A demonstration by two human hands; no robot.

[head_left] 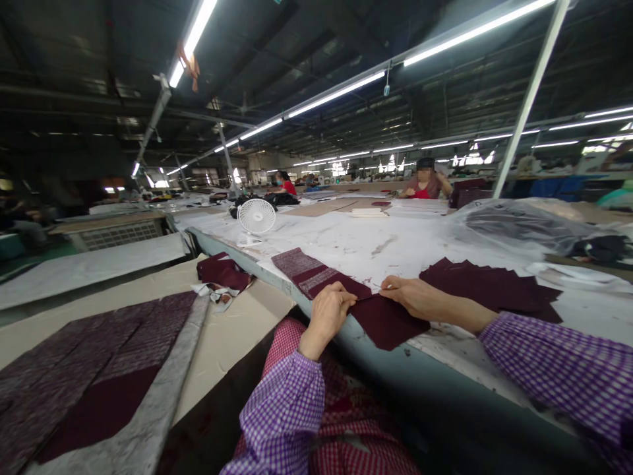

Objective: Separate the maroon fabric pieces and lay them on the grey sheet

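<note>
My left hand pinches the edge of a maroon fabric piece at the front of the table. At its far corner my right hand has thumb and finger closed on the same piece. The near part of this cloth hangs over the table's edge. Touching it on the left is a patterned fabric strip with pale grey bands on maroon; whether the two are joined I cannot tell. A fanned stack of plain maroon pieces lies beyond my right wrist.
Patterned maroon panels cover part of a lower board on the left, with a crumpled maroon scrap near them. A white fan stands on the white-covered table. Clear plastic lies at the right. Another person sits across the table.
</note>
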